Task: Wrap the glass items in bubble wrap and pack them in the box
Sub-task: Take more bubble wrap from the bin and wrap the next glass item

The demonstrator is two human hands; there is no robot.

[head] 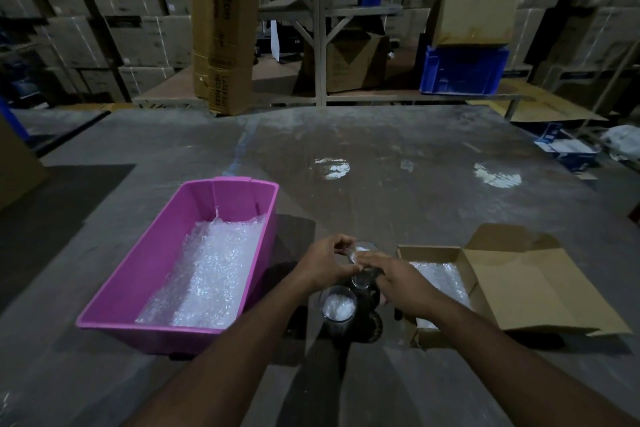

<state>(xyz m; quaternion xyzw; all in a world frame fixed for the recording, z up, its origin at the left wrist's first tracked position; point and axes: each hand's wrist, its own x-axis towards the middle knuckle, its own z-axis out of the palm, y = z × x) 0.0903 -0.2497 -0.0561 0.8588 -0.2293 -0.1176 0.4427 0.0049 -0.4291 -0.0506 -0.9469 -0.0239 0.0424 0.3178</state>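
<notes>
Both hands meet over one clear glass point(363, 251), the left hand point(327, 262) pinching its rim, the right hand point(391, 276) curled round its side.

tub point(145, 274): glossy pink plastic | box point(540, 291): matt brown cardboard | glass point(337, 308): clear, shiny | table point(415, 184): dull grey, scuffed

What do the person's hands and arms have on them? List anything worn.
Nothing worn shows. Both forearms are bare as far as the picture's lower edge, with no sleeves in view. The left hand and right hand have no gloves; no watch, ring or band can be made out in the dim light.
</notes>
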